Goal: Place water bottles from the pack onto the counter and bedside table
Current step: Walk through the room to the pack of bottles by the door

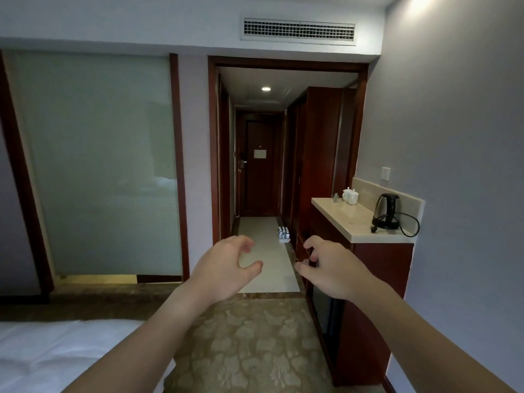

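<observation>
Hands: left hand (224, 265) and right hand (329, 268) both empty, fingers spread
Pack (284, 234): small clear bottles, on hallway tile
Counter (357, 222): pale stone, holds kettle (386, 211)

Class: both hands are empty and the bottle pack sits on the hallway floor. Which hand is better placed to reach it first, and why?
Right, marginally. The pack sits by the cabinet on the right side of the floor, and the right hand is on that side; the left hand is further over. Both are open and far from it.
</observation>
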Available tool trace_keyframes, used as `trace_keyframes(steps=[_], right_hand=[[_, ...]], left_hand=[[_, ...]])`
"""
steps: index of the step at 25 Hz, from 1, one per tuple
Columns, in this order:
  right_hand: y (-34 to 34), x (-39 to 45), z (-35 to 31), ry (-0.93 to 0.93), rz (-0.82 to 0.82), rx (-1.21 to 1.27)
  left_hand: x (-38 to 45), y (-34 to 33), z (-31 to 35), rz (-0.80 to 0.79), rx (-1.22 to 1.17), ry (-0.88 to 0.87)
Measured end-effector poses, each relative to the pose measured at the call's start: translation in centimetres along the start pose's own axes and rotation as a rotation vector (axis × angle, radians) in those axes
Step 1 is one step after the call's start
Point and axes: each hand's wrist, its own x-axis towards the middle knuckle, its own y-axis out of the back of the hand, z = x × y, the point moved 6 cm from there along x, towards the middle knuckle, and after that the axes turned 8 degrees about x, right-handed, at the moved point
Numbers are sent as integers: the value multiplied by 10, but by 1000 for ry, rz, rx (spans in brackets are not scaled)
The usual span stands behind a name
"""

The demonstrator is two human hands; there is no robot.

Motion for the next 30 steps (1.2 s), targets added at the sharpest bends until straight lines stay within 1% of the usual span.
trace_keyframes(steps=[4, 8, 12, 17, 22, 27, 30], right_hand=[[-22, 91, 57, 8, -12, 0], [-15, 203, 103, 39, 0, -12], [-14, 313, 130, 92, 26, -1], [-44, 436, 173, 84, 7, 29], [-94, 570, 223, 52, -24, 27], [-118, 727, 245, 12, 2, -1], [-125, 814, 265, -17, 27, 2]], left_hand=[[83, -49, -24, -2, 13, 19], [191, -84, -33, 6, 31, 25], [288, -113, -49, 35, 31, 22], [392, -159, -111, 34, 44, 51], [508, -220, -196, -13, 67, 26], [654, -254, -275, 7, 155, -52], [747, -280, -306, -3, 102, -62]])
